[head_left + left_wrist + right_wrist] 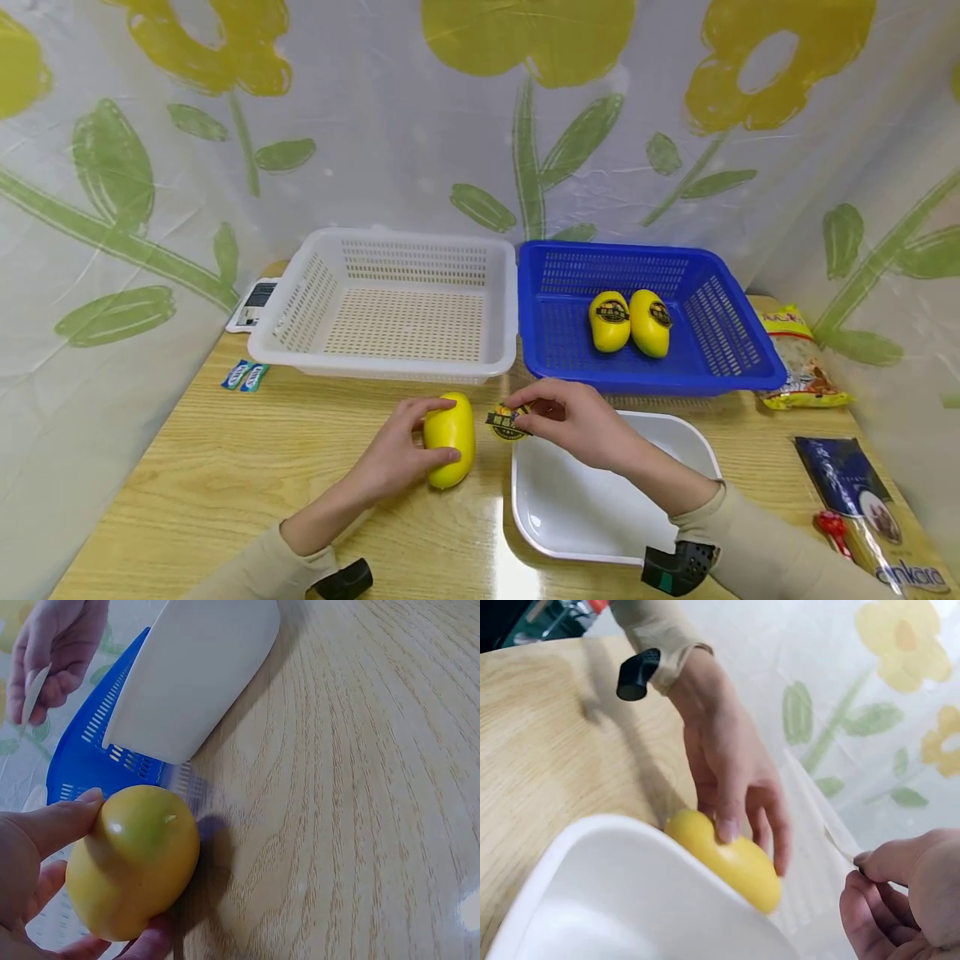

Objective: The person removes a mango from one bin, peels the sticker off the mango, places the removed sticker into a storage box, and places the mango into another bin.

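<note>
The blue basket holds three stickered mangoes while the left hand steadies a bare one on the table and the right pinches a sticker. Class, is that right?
Not quite. The blue basket holds two stickered mangoes, not three, as the head view shows. The rest stands: the left hand steadies a bare mango on the table, and the right hand pinches a sticker.

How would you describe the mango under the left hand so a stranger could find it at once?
Start at the wooden table and the white basket on it. Just in front of that basket, left of the white tray, the left hand holds a yellow mango. Unlike the two mangoes in the blue basket, it bears no sticker; the right hand pinches a sticker beside it.
</note>
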`<action>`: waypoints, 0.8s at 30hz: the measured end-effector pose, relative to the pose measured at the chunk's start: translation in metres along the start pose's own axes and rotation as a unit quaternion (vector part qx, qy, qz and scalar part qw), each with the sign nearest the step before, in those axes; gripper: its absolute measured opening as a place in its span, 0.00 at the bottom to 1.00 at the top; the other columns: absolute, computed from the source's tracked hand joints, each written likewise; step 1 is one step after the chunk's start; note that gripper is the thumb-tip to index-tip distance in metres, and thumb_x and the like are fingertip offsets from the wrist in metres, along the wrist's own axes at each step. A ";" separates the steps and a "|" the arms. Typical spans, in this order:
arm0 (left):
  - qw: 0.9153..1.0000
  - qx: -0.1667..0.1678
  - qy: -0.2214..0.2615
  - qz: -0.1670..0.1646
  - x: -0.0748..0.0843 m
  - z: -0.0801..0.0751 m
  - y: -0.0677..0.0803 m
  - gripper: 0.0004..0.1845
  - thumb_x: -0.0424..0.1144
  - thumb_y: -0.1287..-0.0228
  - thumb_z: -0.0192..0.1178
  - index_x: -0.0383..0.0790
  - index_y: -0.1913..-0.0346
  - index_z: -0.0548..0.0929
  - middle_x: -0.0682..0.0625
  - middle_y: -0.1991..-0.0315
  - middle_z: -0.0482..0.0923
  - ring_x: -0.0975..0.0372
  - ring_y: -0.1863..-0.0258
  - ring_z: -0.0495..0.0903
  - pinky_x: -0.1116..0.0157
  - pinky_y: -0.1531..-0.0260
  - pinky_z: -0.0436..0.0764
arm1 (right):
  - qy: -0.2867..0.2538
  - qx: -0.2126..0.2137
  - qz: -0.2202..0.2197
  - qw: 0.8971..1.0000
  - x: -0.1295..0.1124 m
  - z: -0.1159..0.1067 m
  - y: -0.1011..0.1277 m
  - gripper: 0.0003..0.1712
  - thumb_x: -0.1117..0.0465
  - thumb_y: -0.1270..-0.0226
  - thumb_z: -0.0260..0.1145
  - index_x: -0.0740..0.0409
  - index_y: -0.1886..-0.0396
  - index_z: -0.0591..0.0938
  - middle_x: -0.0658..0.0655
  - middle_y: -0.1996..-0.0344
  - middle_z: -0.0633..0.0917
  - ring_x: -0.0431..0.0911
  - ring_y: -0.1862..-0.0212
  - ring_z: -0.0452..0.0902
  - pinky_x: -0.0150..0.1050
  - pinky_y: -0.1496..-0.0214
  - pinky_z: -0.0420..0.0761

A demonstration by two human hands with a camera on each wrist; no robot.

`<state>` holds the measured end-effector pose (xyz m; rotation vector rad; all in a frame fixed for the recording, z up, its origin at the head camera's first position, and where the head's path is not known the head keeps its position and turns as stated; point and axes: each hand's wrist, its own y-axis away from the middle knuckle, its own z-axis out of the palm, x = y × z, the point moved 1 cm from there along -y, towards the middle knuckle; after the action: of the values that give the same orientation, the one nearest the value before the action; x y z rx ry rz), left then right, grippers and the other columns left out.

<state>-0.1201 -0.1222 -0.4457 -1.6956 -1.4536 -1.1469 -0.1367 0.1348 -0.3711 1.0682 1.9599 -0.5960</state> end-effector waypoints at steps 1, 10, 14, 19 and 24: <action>1.000 0.000 -0.001 -0.001 0.000 0.000 0.000 0.32 0.37 0.51 0.77 0.46 0.40 0.78 0.38 0.40 0.67 0.45 0.48 0.76 0.58 0.59 0.83 | -0.006 0.001 0.006 1.000 0.003 -0.003 0.003 0.11 0.58 0.32 0.67 0.50 0.51 0.85 0.47 0.64 0.83 0.42 0.63 0.79 0.35 0.58 0.82; 1.000 -0.008 0.006 -0.019 -0.003 0.000 -0.001 0.32 0.37 0.50 0.76 0.50 0.39 0.78 0.40 0.37 0.65 0.46 0.46 0.74 0.59 0.58 0.82 | -0.045 -0.009 0.029 0.999 0.025 -0.028 0.028 0.11 0.57 0.34 0.69 0.48 0.52 0.84 0.50 0.58 0.84 0.47 0.62 0.82 0.37 0.60 0.82; 1.000 -0.011 0.009 -0.021 -0.004 -0.001 -0.001 0.32 0.38 0.50 0.76 0.51 0.39 0.78 0.40 0.37 0.64 0.46 0.46 0.74 0.59 0.57 0.82 | -0.040 -0.015 0.031 0.999 0.032 -0.035 0.036 0.11 0.57 0.34 0.68 0.49 0.52 0.83 0.51 0.57 0.84 0.47 0.61 0.83 0.37 0.60 0.82; 1.000 -0.010 -0.006 -0.017 -0.005 -0.001 -0.002 0.32 0.39 0.50 0.76 0.51 0.39 0.78 0.41 0.37 0.65 0.48 0.46 0.73 0.57 0.54 0.80 | -0.042 -0.031 0.023 0.998 0.042 -0.038 0.042 0.11 0.59 0.34 0.69 0.53 0.53 0.83 0.52 0.59 0.84 0.45 0.61 0.81 0.35 0.61 0.82; 1.000 -0.011 -0.008 -0.017 -0.004 -0.001 -0.002 0.32 0.39 0.50 0.76 0.51 0.39 0.78 0.41 0.37 0.65 0.48 0.46 0.73 0.56 0.53 0.79 | -0.059 -0.078 0.013 0.995 0.056 -0.031 0.045 0.11 0.61 0.35 0.69 0.56 0.53 0.83 0.53 0.62 0.85 0.42 0.62 0.80 0.33 0.63 0.81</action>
<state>-0.1222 -0.1245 -0.4494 -1.7039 -1.4899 -1.1738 -0.1296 0.2069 -0.4006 0.9389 1.8547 -0.4741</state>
